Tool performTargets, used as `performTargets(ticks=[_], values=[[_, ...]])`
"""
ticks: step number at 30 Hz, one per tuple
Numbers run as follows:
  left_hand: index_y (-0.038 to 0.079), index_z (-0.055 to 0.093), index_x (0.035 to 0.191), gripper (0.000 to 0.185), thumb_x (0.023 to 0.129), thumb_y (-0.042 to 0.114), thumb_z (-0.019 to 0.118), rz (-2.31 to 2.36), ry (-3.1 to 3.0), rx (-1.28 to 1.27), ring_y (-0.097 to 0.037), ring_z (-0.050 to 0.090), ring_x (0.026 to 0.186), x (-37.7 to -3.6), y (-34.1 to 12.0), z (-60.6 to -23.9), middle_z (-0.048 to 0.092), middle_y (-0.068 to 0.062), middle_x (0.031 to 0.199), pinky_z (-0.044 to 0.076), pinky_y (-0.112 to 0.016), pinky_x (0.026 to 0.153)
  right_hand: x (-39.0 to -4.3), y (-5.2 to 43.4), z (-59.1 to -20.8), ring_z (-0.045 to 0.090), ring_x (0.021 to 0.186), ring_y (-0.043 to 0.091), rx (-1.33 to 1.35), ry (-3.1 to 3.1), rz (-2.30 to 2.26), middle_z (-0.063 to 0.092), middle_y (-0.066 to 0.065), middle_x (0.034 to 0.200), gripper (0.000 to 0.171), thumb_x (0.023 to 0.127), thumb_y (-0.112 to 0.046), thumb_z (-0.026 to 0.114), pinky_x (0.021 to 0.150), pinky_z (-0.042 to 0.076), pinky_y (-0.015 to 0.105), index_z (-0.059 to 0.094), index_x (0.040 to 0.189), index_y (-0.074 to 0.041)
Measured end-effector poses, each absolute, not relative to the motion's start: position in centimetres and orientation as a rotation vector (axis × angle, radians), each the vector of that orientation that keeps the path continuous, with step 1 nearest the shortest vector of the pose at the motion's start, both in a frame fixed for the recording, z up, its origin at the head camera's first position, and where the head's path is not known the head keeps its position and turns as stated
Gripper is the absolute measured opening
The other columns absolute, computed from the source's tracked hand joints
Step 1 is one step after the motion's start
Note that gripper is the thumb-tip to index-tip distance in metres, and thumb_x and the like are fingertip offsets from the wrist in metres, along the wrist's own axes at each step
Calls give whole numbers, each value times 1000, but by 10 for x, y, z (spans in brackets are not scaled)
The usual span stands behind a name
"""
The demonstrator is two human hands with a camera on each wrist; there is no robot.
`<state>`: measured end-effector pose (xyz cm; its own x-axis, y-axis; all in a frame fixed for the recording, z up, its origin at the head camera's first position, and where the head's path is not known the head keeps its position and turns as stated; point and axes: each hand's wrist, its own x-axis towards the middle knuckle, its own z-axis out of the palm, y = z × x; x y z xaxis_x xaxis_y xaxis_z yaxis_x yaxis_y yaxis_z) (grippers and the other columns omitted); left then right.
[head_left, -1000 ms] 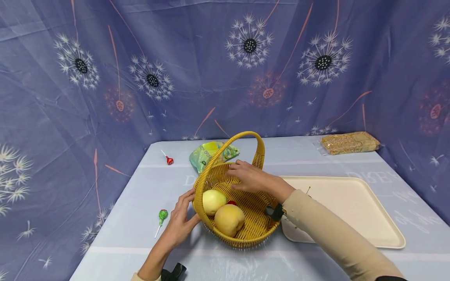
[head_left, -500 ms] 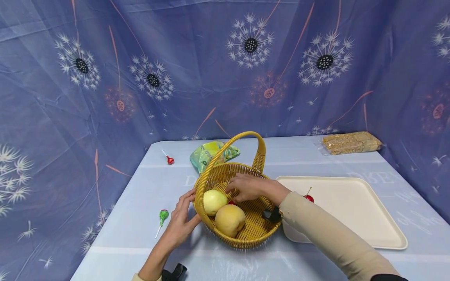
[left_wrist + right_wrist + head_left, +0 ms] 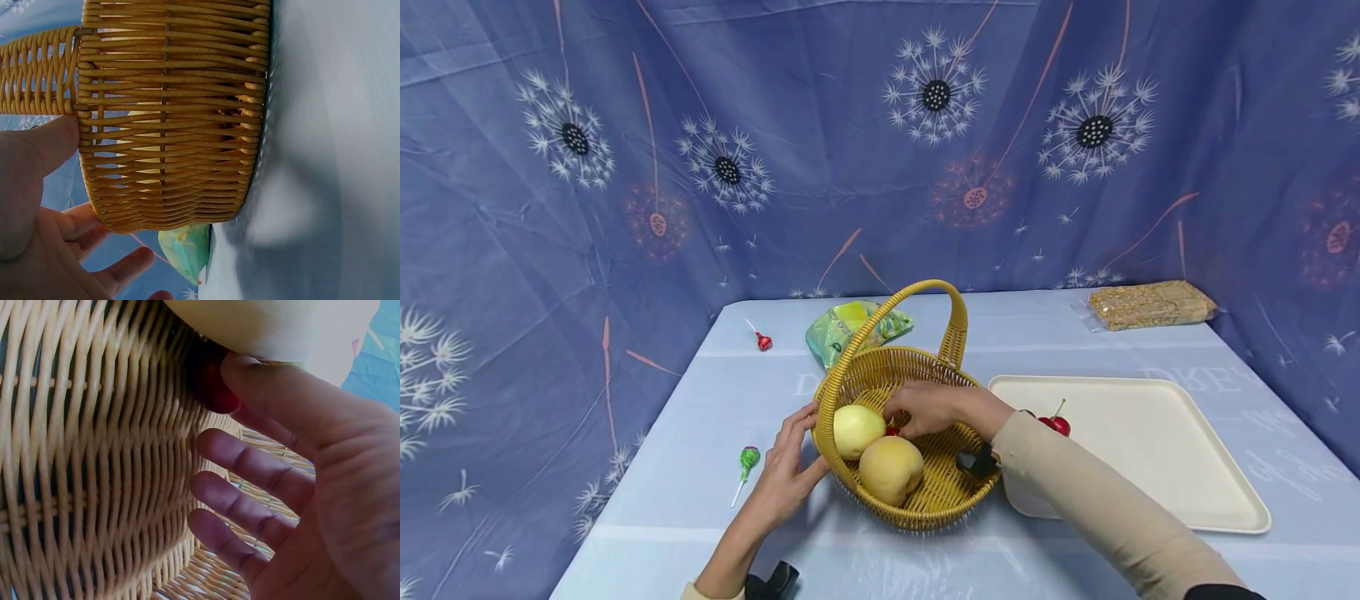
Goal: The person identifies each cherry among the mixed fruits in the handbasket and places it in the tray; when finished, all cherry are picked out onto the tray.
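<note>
Nearest to us, our left hand rests against the outer wall of the wicker basket, fingers straight and spread along the weave, gripping nothing; the left wrist view shows the thumb just below where the handle joins the rim. Inside the basket, at its near side, sit 2 pale yellow fruits, the rounder peach-coloured one in front and the paler one just behind it, touching. Our right hand reaches into the basket just behind them, its thumb and forefinger closing on a small red cherry tucked against the paler fruit; the other fingers stay loosely spread above the woven floor. Right of the basket lies a cream tray with 1 red cherry on a stem. Left of the basket lies a green lollipop. Behind the basket are a green packet, a red lollipop and, far right, a bag of grain bars.
</note>
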<state>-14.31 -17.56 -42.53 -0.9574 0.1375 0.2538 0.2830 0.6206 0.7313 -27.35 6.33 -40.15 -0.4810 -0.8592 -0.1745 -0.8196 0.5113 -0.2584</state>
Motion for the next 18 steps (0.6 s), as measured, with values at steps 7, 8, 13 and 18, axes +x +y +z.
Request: performTargets(ticks=[7,8,13,18], values=[[15,47,132,52,86,28,67,-1216,-2643,-373,-35,31,139,-144,-175,-426,34,-10,150,23,-65,100,-273,63,-404,38,71,8,-1431,2448,-218,57,-1,77,12,86,-28,67,72,28,25,62,82,-19],[14,47,132,52,86,27,67,-1211,-2640,-376,-35,31,138,-144,-175,-426,34,-11,149,23,-65,100,-272,63,-404,37,72,8,-1422,2452,-216,57,-2,77,13,86,-30,67,72,27,25,61,81,-19],[15,47,132,52,86,28,67,-1217,-2644,-366,-35,31,139,-143,-175,-426,34,-10,149,22,-65,100,-272,64,-403,43,78,9,-1419,2463,-226,62,-3,84,10,85,-28,67,75,32,25,66,89,-19],[16,46,134,53,86,29,67,-1227,-2658,-354,-35,30,139,-143,-176,-426,33,-9,150,21,-65,101,-273,69,-394,51,94,10,-1345,2512,-249,65,-7,99,25,84,-25,68,86,40,30,68,109,-21]])
